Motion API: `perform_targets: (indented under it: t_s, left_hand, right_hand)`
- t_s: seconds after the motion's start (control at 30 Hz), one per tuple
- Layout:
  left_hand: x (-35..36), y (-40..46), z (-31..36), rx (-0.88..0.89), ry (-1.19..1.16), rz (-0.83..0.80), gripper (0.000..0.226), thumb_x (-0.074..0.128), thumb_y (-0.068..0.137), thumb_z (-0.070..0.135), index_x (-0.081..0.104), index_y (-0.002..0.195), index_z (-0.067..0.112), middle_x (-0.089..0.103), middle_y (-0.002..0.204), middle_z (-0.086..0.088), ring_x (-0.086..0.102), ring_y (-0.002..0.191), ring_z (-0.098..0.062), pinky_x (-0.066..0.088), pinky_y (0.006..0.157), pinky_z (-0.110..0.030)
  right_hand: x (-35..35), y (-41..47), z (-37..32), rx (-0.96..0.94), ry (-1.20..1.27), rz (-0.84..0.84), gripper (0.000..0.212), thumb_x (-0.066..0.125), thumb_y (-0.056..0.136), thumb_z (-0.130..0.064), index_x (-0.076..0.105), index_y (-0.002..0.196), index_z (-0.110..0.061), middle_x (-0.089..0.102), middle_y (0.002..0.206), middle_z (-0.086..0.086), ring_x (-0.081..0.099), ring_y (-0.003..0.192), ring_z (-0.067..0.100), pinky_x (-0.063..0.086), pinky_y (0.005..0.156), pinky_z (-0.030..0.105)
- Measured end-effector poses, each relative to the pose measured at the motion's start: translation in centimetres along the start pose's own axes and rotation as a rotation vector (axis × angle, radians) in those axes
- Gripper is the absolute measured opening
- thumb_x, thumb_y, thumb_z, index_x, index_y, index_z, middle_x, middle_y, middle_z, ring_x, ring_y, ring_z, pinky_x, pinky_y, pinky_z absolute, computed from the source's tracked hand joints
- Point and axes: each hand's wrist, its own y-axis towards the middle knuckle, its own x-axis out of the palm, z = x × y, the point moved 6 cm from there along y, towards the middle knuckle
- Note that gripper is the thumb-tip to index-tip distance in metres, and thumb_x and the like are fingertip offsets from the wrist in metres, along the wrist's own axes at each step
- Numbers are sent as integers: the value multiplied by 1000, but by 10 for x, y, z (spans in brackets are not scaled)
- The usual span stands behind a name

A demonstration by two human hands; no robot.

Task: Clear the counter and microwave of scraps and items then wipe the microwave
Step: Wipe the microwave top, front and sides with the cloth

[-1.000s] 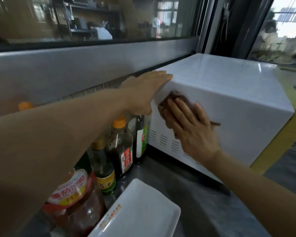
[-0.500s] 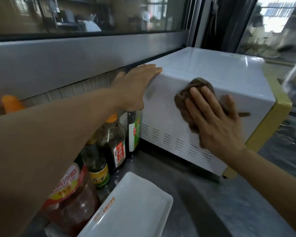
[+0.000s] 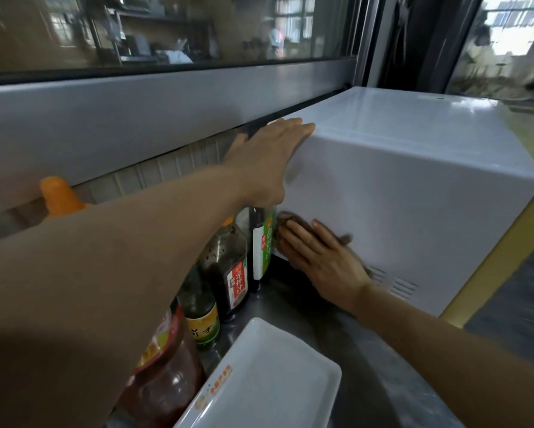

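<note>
- Head view: the left hand (image 3: 270, 159) lies flat, fingers straight, on the microwave's (image 3: 414, 186) top rear corner.
- The right hand (image 3: 318, 257) presses a brown cloth (image 3: 285, 219) flat against its lower side — beside the bottles (image 3: 228, 273) on the table (image 3: 367, 366).

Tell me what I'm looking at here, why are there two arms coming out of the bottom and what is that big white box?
The camera sits on a person's head and looks down, so the two arms you see are that person's own. The big white box is a microwave standing on a metal counter. The left hand lies flat on the microwave's top corner, perhaps to steady it. The right hand presses a brown cloth against the microwave's side, low down, as if wiping it. Beside the microwave stand sauce bottles, and a white tray lies on the counter in front. Nothing else is held.
</note>
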Motion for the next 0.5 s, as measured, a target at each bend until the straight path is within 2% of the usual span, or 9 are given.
perform_targets:
  t_s: [0.07,0.13,0.23,0.3,0.4,0.43,0.5]
  left_hand:
    - [0,0,1,-4,-14,0,101,65,72,3,6,149,32,1,159,10,0,146,-11,12,114,-55]
    - [-1,0,1,-10,-28,-2,102,65,72,3,6,149,31,0,159,10,0,146,-11,12,114,-54]
    - [-1,-1,2,-9,-36,-8,103,67,71,3,6,149,31,0,159,9,-1,146,-12,11,113,-54]
    - [0,-1,3,-5,-36,-5,104,67,71,2,5,150,30,0,159,9,-1,146,-12,10,113,-55]
    - [1,-1,2,-3,-36,13,103,66,72,1,5,150,30,0,159,9,-2,146,-12,10,113,-55]
    - [2,-1,1,-4,-33,18,103,66,72,1,5,150,30,0,159,9,-2,146,-12,10,113,-54]
    - [1,0,2,-1,-25,16,101,65,73,2,6,150,30,1,159,9,0,146,-12,11,114,-54]
  right_hand:
    - [-2,-11,2,-46,-1,-3,67,48,75,-22,43,140,-11,35,150,9,26,142,27,-4,115,45]
    - [-7,-36,12,-60,18,20,68,55,73,-23,43,138,-9,39,148,10,26,140,27,-2,116,44]
    - [-8,-65,22,-35,27,66,62,35,82,-18,31,142,-7,38,148,10,23,138,28,-4,118,44]
    - [0,-60,14,-56,19,35,59,30,83,-16,35,141,-8,39,147,10,26,138,28,-3,117,45]
    - [9,-23,-7,-116,-61,-12,59,52,80,-18,45,138,-12,40,147,9,31,140,27,-7,115,45]
    - [11,-11,-14,-125,-63,-39,65,58,79,-18,40,141,-13,34,151,8,20,143,26,-12,113,45]
    - [23,0,-24,-150,-46,-116,70,51,88,-19,18,150,-13,7,158,9,-14,141,27,-28,105,48]
